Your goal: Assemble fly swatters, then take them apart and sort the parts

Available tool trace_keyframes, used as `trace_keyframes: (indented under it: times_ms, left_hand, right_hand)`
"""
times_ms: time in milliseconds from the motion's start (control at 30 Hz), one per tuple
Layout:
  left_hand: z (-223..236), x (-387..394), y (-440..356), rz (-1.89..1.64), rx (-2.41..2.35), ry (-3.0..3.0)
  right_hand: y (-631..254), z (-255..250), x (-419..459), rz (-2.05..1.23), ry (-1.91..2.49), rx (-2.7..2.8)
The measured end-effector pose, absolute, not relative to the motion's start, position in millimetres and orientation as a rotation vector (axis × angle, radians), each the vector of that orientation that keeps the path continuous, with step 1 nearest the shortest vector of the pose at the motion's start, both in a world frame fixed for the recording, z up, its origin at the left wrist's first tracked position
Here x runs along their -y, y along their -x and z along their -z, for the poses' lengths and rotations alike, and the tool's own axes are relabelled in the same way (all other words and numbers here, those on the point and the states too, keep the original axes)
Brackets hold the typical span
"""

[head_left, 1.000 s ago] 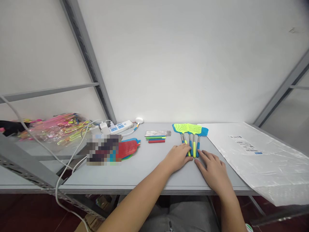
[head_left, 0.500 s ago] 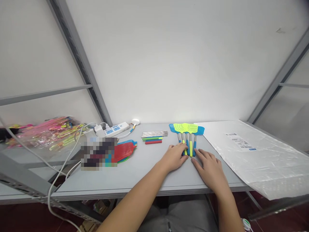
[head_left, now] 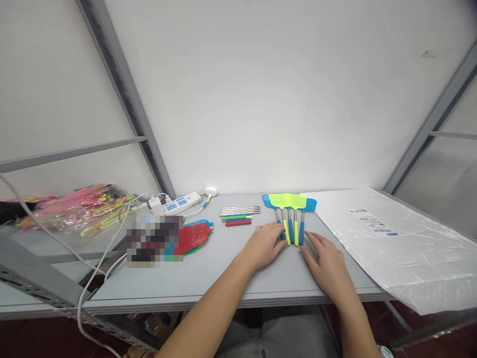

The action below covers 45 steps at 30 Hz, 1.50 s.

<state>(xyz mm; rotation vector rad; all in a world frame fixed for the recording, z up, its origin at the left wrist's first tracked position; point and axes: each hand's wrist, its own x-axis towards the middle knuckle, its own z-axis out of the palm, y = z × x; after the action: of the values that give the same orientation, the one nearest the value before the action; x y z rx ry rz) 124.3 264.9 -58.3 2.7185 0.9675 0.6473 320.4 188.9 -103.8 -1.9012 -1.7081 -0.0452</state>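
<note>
Presumably for easy reach, swatter handles (head_left: pixel 296 233) laid toward bench (head_left: pixel 156 283) front edge; left hand (head_left: pixel 265 245) curled over one, grip unclear; right hand (head_left: pixel 328 262) spread, unclenched.

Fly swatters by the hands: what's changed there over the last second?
The left hand has slid left across the handles, uncovering more of the leftmost yellow-green handle; it now lies by the leftmost blue handle. The right hand appears to have eased slightly right. The camera view shifted too. The fly swatters remain side by side; the metal rods and white plastic package look unmoved.
</note>
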Motion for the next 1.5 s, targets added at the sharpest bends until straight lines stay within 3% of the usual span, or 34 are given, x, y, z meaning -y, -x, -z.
trace_keyframes:
  times_ms: [133,267,467,833,1300,1500]
  left_hand:
    - [55.1,-258.1,-87.4,-0.663,-1.09,-2.751]
    - [53.6,-260.4,-45.0,-0.667,-1.311,-2.74]
    - [43.5,-294.2,-16.7,-0.628,-1.661,-2.693]
    - [38.1,-340.5,-9.0,-0.448,-1.619,-2.8]
    - [42.4,-347.5,-1.4,-0.395,-1.593,-2.724]
    - [27.5,-341.2,-2.3,-0.615,-1.471,-2.42]
  right_hand:
    - [-308.0,83.3,-190.3,-0.064,1.639,1.646]
    - [-276.7,37.8,-208.5,-0.247,1.516,1.935]
    - [-232.4,-11.4,-303.2,-0.32,1.576,2.354]
    - [-221.6,28.6,-426.1,-0.319,1.627,2.64]
    - [-226.1,30.5,-467.9,-0.589,1.33,2.891]
    - [-225.1,30.2,-473.4,-0.653,1.275,2.959]
